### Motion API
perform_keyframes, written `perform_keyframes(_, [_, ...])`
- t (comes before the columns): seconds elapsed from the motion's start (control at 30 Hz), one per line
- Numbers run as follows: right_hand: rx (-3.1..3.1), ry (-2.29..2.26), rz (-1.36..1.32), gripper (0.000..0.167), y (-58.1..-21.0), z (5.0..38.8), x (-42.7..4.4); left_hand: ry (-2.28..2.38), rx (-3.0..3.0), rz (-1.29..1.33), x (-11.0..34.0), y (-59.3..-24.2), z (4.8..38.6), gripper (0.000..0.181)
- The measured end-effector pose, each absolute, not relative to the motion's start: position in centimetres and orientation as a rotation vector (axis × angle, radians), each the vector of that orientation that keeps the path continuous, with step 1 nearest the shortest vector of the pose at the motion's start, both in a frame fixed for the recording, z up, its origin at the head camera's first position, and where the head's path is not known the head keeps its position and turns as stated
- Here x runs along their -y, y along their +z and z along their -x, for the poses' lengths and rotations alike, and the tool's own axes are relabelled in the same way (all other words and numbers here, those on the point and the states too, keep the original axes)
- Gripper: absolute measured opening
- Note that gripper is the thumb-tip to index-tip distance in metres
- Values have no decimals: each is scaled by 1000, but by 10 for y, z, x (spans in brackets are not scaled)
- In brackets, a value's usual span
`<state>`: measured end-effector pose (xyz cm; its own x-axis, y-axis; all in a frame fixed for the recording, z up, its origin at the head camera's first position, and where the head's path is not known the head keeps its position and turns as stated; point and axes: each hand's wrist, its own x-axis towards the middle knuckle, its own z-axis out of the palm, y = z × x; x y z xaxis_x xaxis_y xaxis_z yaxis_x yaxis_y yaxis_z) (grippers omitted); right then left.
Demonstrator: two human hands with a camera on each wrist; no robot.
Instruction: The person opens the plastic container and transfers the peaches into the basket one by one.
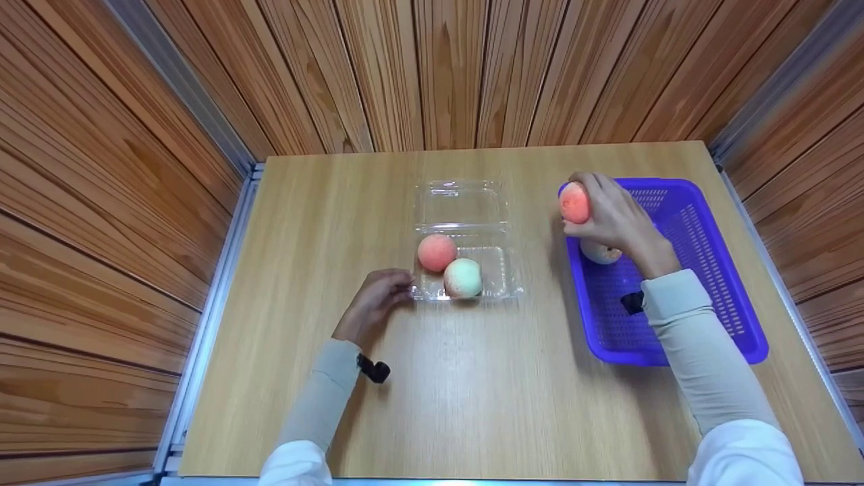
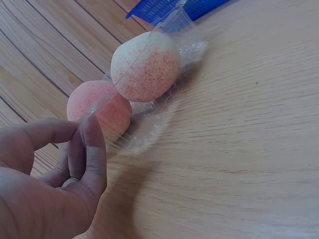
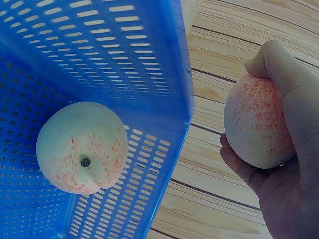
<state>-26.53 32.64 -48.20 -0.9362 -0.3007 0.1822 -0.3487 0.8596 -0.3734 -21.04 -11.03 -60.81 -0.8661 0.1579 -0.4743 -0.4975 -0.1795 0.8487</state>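
My left hand [image 1: 385, 297] pinches the near left corner of a clear plastic clamshell container [image 1: 496, 270], whose lid lies folded back. In its base sit two peaches: a pink peach [image 1: 437, 253] at the left and a pale, red-speckled peach [image 1: 463, 278] beside it. At the basket's far left rim, my right hand [image 1: 611, 212] grips another peach [image 1: 574, 202], raised above the rim. In the right wrist view, fingers and thumb wrap around this held peach [image 3: 259, 122]. A pale peach [image 3: 82, 149] lies inside the basket, partly hidden by my right hand in the head view.
A purple-blue slotted plastic basket [image 1: 729, 283] stands on the right of the wooden table [image 1: 304, 223]. Wood-plank walls [image 1: 445, 74] rise behind and at both sides. Metal rails [image 1: 216, 324] run along the table's sides.
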Motion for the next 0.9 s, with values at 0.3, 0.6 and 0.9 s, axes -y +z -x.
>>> perform_keyframes(0.3, [2908, 601, -504, 78, -484, 265, -333, 2126, -1645, 343, 110, -607, 211, 21])
perform_keyframes(0.6, [2935, 609, -472, 80, -485, 262, -340, 2086, -1657, 343, 111, -606, 210, 20])
perform_keyframes(0.9, [2982, 613, -411, 82, -483, 258, -346, 2099, -1646, 374, 112, -607, 209, 19])
